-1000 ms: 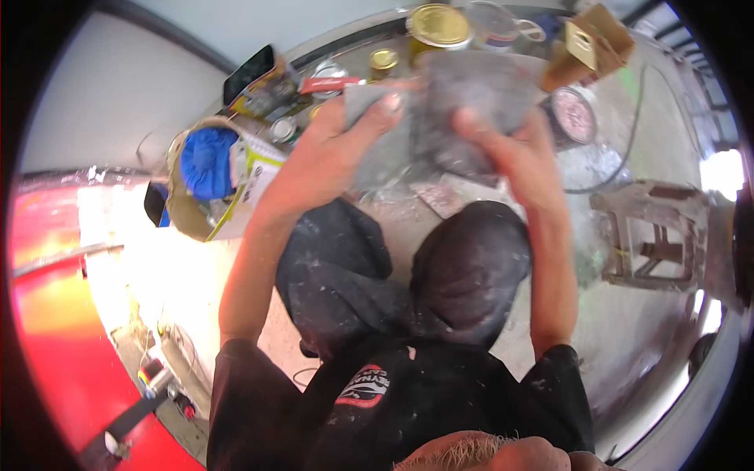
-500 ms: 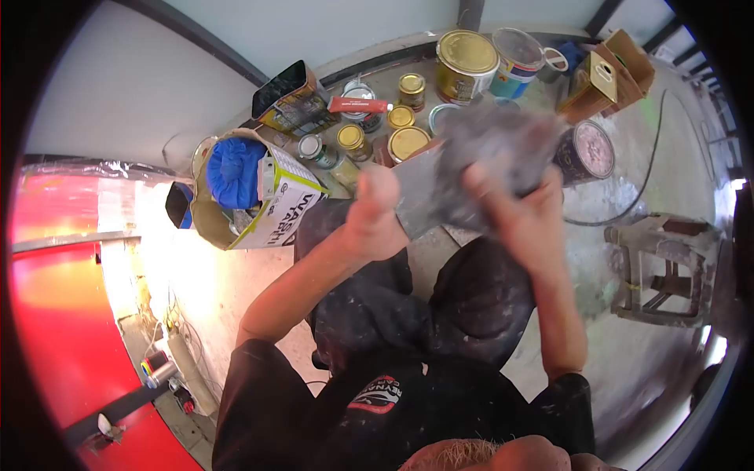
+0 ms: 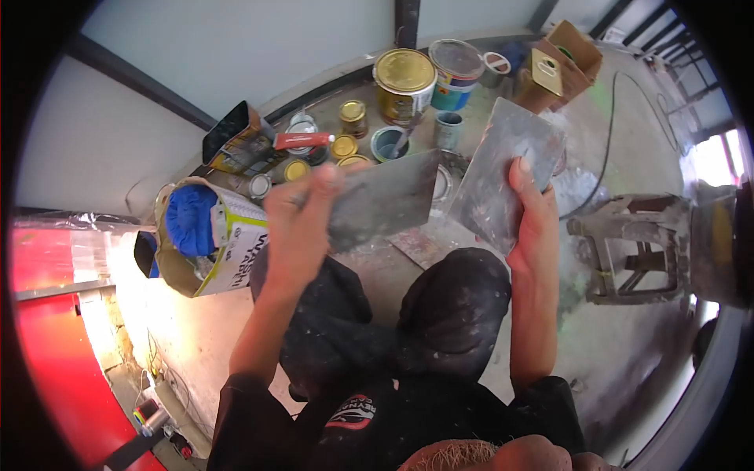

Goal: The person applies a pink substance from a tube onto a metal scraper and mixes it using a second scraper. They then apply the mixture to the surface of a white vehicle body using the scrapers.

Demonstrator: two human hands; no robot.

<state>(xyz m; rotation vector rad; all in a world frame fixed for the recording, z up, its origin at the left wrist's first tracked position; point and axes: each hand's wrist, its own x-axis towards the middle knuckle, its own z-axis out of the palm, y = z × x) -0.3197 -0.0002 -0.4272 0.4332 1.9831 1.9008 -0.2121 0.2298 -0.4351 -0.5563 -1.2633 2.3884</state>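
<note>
My left hand (image 3: 301, 213) is closed on a dark grey rectangular spreader plate (image 3: 386, 196), smeared with darker marks. Thumb uppermost, my right hand (image 3: 536, 210) grips a lighter grey spreader plate (image 3: 499, 161) with whitish stains; it stands tilted, its far end pointing away from me. A gap separates the two plates, both held above my knees. Beyond them, an open tin with bluish-grey contents (image 3: 387, 144) has a stick-like tool leaning in it. Several gold-lidded tins (image 3: 353, 112) stand nearby, some partly hidden by my left hand and its plate.
A large gold-lidded can (image 3: 404, 74) and a blue-and-white bucket (image 3: 454, 74) stand at the wall. A red tube (image 3: 304, 140) lies across tins. A paper bag (image 3: 232, 251) with blue plastic is at left, a stained stool (image 3: 632, 247) at right. A cable (image 3: 609, 149) crosses the floor.
My hands have moved apart, and the blurred grey mass at my right hand now shows as a distinct plate. The left plate has come farther into view. My head view has shifted to the right.
</note>
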